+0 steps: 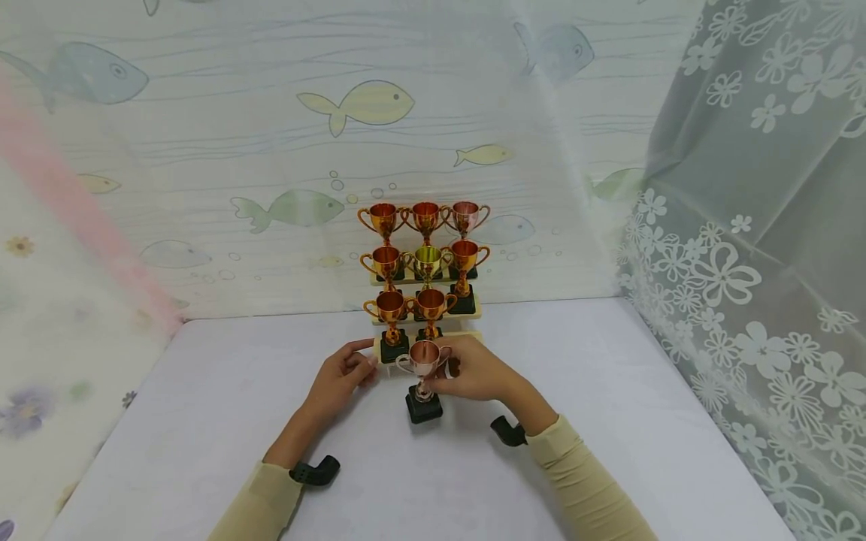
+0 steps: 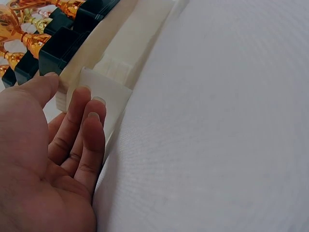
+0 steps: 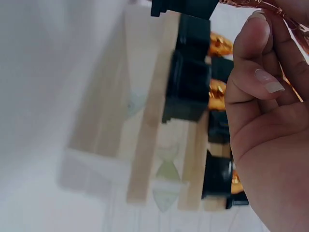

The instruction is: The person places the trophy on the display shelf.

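My right hand (image 1: 476,368) pinches the stem of a small rose-gold trophy cup (image 1: 424,359) with a black base, held upright in front of a tiered wooden stand (image 1: 462,334). In the right wrist view only part of its base (image 3: 188,6) and stem shows, at the top edge. My left hand (image 1: 341,379) holds the left front corner of the stand; in the left wrist view the thumb (image 2: 46,87) lies at the end of the lowest board, with the fingers (image 2: 91,140) bent by the white leg. Orange-gold trophies (image 1: 391,308) stand on the lowest tier's left and middle.
Three trophies (image 1: 426,218) fill the top tier. The middle tier bears a yellow-gold trophy (image 1: 428,259) between two orange-gold ones. A fish-print curtain (image 1: 271,135) hangs behind the white table (image 1: 237,361); a flowered sheer curtain (image 1: 744,225) hangs at the right.
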### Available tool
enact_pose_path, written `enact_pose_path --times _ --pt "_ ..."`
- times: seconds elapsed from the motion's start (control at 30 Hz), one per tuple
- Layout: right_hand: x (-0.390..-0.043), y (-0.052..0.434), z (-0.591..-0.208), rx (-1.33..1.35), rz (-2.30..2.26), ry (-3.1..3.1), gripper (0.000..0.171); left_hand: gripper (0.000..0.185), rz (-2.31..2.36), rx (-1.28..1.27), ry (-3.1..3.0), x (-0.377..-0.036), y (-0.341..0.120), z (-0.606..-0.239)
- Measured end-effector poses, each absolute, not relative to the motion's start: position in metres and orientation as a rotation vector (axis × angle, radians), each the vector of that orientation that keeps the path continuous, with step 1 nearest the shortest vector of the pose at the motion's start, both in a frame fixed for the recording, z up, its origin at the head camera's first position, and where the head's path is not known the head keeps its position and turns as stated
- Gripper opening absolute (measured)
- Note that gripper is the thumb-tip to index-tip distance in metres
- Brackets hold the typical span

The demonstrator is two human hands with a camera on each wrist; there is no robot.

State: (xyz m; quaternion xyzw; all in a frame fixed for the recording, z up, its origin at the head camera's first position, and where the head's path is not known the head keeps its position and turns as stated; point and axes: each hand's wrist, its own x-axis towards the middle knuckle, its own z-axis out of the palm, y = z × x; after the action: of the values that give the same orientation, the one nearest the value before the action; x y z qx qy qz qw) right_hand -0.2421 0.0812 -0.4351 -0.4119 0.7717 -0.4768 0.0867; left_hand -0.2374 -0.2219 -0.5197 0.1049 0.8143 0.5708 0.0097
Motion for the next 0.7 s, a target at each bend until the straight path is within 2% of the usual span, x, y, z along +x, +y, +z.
enact_pose_path --times 0.5,0.7 --pt "-0.251 0.116 -0.42 -1.116 -1.515 2.414 0.024 0.046 1.769 0.27 2.533 -0.237 -0.221 -0.519" --pt "-0.252 0.127 -0.416 -1.057 -1.523 2.482 0.011 0.044 1.771 0.262 2.528 -0.237 -0.22 -0.518"
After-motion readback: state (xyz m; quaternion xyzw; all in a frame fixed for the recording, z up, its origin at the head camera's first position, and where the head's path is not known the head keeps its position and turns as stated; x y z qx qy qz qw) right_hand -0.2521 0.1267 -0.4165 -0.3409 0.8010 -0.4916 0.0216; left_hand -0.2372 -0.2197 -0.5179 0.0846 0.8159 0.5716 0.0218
